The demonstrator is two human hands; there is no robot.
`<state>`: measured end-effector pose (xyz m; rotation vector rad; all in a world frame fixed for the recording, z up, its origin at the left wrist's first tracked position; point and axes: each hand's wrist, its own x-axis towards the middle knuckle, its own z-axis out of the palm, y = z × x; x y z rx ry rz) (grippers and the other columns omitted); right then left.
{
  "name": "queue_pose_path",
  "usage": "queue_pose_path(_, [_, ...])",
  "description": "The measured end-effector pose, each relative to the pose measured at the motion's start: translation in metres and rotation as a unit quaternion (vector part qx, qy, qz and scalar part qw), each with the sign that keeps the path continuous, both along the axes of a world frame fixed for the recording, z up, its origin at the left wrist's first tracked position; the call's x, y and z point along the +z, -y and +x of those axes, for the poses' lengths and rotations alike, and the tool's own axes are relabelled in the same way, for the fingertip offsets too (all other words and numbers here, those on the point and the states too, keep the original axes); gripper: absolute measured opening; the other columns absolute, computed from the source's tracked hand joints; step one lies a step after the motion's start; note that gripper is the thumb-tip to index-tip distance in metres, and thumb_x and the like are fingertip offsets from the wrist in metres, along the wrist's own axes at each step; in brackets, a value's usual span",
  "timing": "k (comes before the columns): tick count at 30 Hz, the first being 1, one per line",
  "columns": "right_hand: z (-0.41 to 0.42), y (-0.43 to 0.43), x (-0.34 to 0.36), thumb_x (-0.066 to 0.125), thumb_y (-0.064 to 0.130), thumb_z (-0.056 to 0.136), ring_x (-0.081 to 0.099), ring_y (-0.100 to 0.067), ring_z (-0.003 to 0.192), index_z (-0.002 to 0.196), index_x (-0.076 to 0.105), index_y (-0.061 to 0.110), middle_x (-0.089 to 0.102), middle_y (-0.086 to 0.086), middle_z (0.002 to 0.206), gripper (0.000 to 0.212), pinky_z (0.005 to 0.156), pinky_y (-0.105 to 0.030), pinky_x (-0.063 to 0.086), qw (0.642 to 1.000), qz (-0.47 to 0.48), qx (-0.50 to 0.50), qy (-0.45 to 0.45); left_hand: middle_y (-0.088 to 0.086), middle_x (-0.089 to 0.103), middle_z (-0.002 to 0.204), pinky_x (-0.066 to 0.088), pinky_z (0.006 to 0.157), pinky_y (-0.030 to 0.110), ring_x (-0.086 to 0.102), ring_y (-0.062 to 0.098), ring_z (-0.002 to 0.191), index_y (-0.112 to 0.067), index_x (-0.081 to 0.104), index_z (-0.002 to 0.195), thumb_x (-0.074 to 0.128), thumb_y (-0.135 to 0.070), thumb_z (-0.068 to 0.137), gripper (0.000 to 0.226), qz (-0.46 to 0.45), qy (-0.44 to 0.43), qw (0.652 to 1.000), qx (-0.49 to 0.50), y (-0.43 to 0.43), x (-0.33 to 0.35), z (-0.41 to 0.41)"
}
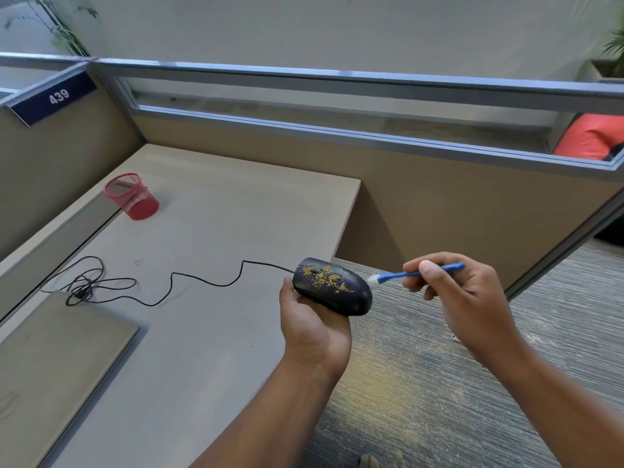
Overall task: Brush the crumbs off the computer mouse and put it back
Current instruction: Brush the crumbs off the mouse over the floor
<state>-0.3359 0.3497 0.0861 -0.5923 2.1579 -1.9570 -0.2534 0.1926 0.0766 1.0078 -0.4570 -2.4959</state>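
A black wired computer mouse (332, 287) rests in my left hand (312, 324), held from below at the desk's right edge. Yellow crumbs (326, 276) are scattered over its top. Its black cable (169, 282) runs left across the desk (209, 238) to a loose coil. My right hand (459, 292) pinches a small blue brush (417, 273) with white bristles; the bristle tip sits just right of the mouse's rear end, close to it, over the carpet.
A closed grey laptop (57, 359) lies at the desk's near left. A red mesh pen cup (131, 197) stands at the back left. Tan partition walls (439, 204) enclose the desk. Grey carpet (472, 400) lies to the right.
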Motion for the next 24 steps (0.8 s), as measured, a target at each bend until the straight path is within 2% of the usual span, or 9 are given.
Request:
queue_pose_path(3, [-0.006, 0.015, 0.008, 0.057, 0.024, 0.095, 0.071, -0.016, 0.072, 0.090, 0.076, 0.017, 0.078, -0.007, 0.080, 0.021, 0.063, -0.021, 0.054, 0.999, -0.033, 0.016, 0.002, 0.022, 0.061, 0.129, 0.041, 0.104, 0.041, 0.055, 0.032, 0.123, -0.008, 0.055, 0.131, 0.025, -0.047, 0.101, 0.057, 0.006, -0.012, 1.000, -0.016, -0.004, 0.002, 0.003])
queue_pose_path(6, [-0.008, 0.029, 0.006, 0.056, 0.014, 0.099, 0.071, -0.018, 0.074, 0.090, 0.075, 0.015, 0.077, -0.009, 0.080, 0.021, 0.065, -0.023, 0.054, 0.998, -0.020, 0.055, 0.004, 0.025, 0.061, 0.129, 0.044, 0.101, 0.040, 0.057, 0.031, 0.119, -0.006, 0.055, 0.131, 0.025, -0.047, 0.101, 0.059, 0.009, -0.012, 1.000, -0.017, -0.003, 0.006, 0.004])
queue_pose_path(11, [-0.006, 0.003, -0.005, 0.055, 0.010, 0.099, 0.069, -0.013, 0.067, 0.080, 0.076, 0.020, 0.076, -0.009, 0.075, 0.030, 0.062, -0.021, 0.052, 0.999, -0.011, 0.045, 0.015, 0.022, 0.058, 0.133, 0.037, 0.110, 0.045, 0.053, 0.032, 0.126, -0.009, 0.056, 0.128, 0.027, -0.047, 0.101, 0.055, 0.001, 0.003, 1.000, -0.004, -0.001, 0.012, 0.006])
queue_pose_path(14, [-0.006, 0.000, -0.001, 0.056, 0.022, 0.097, 0.069, -0.013, 0.069, 0.085, 0.076, 0.017, 0.076, -0.010, 0.077, 0.024, 0.063, -0.021, 0.054, 0.999, -0.031, 0.028, 0.018, 0.020, 0.062, 0.128, 0.037, 0.110, 0.044, 0.056, 0.029, 0.121, -0.011, 0.058, 0.124, 0.026, -0.047, 0.102, 0.053, 0.001, 0.003, 1.000, 0.007, 0.000, 0.013, 0.006])
queue_pose_path(16, [-0.004, 0.006, 0.005, 0.056, 0.035, 0.091, 0.070, -0.014, 0.073, 0.091, 0.075, 0.015, 0.077, -0.008, 0.080, 0.027, 0.065, -0.022, 0.054, 0.999, -0.033, 0.037, 0.004, 0.020, 0.063, 0.124, 0.039, 0.107, 0.042, 0.057, 0.029, 0.117, -0.011, 0.059, 0.121, 0.025, -0.047, 0.102, 0.053, 0.001, -0.001, 1.000, 0.004, -0.001, 0.014, 0.006])
queue_pose_path(20, [0.006, 0.008, 0.008, 0.056, 0.037, 0.089, 0.071, -0.012, 0.076, 0.093, 0.075, 0.019, 0.078, -0.003, 0.084, 0.026, 0.066, -0.021, 0.054, 0.997, 0.008, 0.073, -0.029, 0.022, 0.062, 0.121, 0.037, 0.109, 0.046, 0.056, 0.031, 0.115, -0.009, 0.060, 0.116, 0.024, -0.047, 0.102, 0.054, 0.000, -0.007, 1.000, 0.001, -0.001, 0.016, 0.005])
queue_pose_path(22, [0.010, -0.002, 0.011, 0.058, 0.041, 0.091, 0.072, -0.011, 0.078, 0.091, 0.076, 0.025, 0.078, -0.001, 0.086, 0.024, 0.067, -0.016, 0.052, 0.996, 0.014, 0.074, -0.037, 0.021, 0.060, 0.126, 0.034, 0.112, 0.047, 0.055, 0.030, 0.119, -0.010, 0.060, 0.117, 0.024, -0.046, 0.102, 0.052, -0.007, -0.005, 1.000, 0.014, 0.002, 0.018, 0.004])
queue_pose_path(24, [0.014, -0.009, 0.017, 0.058, 0.045, 0.094, 0.073, -0.010, 0.082, 0.094, 0.075, 0.028, 0.078, 0.002, 0.090, 0.023, 0.069, -0.012, 0.052, 0.996, 0.008, 0.075, -0.050, 0.021, 0.057, 0.135, 0.031, 0.114, 0.048, 0.052, 0.031, 0.126, -0.010, 0.056, 0.126, 0.024, -0.046, 0.102, 0.053, -0.011, -0.005, 1.000, 0.023, 0.004, 0.018, 0.003])
